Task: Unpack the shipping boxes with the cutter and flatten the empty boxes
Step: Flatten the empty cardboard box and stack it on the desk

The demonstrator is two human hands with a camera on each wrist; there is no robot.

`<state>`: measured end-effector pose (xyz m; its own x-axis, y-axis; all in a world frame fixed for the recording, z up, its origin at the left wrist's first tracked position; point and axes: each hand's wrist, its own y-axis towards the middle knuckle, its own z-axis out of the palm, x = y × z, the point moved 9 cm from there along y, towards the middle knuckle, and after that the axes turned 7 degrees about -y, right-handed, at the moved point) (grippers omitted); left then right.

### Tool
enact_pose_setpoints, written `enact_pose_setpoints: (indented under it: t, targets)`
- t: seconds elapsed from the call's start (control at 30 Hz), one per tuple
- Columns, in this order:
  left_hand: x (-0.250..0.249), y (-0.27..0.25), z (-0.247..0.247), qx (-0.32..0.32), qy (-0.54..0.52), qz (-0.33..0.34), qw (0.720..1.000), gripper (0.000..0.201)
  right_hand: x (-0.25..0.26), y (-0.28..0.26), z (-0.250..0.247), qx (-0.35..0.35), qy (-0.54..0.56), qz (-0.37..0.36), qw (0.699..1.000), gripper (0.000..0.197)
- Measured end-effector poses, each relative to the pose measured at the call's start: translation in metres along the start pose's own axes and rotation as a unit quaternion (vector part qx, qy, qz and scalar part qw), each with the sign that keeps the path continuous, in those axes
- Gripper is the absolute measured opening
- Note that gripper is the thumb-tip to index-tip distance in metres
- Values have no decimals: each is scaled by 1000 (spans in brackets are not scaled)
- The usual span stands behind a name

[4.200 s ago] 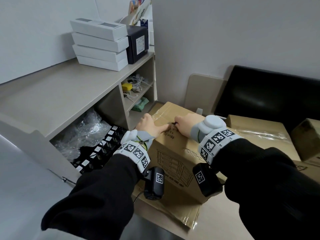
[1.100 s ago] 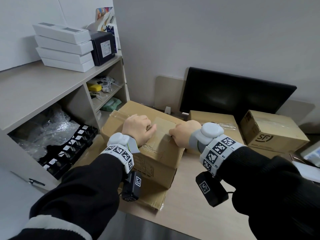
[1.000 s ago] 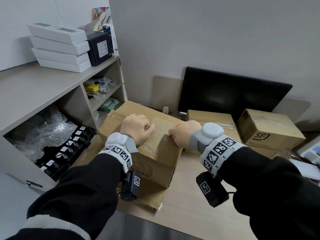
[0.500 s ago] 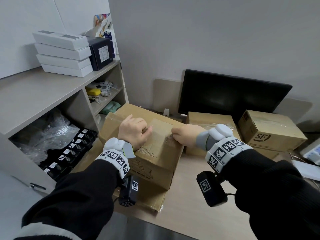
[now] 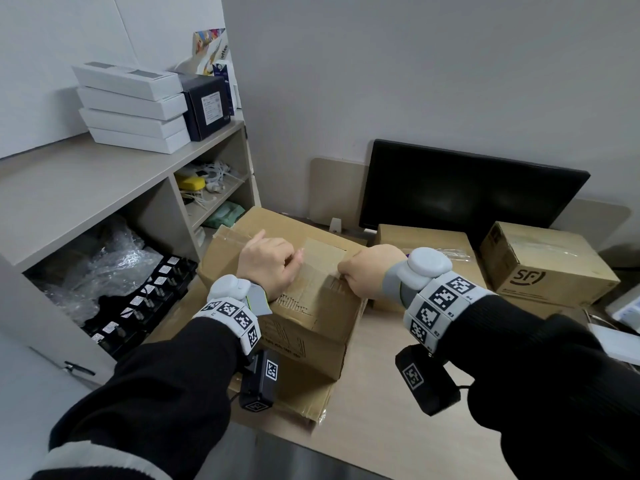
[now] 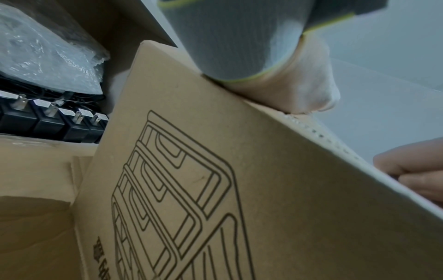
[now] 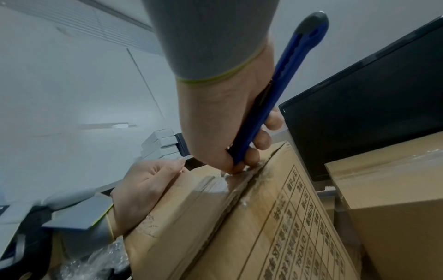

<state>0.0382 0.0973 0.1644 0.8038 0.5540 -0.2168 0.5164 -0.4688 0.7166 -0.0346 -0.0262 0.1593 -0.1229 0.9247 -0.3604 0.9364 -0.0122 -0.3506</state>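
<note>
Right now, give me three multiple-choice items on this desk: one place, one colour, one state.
1. Where does the SF-marked box sit?
A. right of the monitor's foot
B. on the shelf
C. under the cut box

2. What colour is the cutter?
A. red
B. blue
C. yellow

3. What is the left hand doing?
A. hanging idle
B. gripping the cutter
C. resting on the taped box

Answers: 1 A, it stands beside the monitor. 2 B, blue handle in the right hand. 3 C, it lies on the box top.
</note>
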Motion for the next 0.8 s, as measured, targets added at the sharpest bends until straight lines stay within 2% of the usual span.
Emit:
enact_pose_setpoints:
  t: [0.27, 0.8]
  targets:
    - [0, -1, 0, -2, -4, -2, 1000, 45, 1, -7, -2, -8, -38, -20, 999, 32]
    - [0, 3, 5, 31, 4, -12, 999, 45, -6, -7, 7, 39, -47, -20, 998, 31]
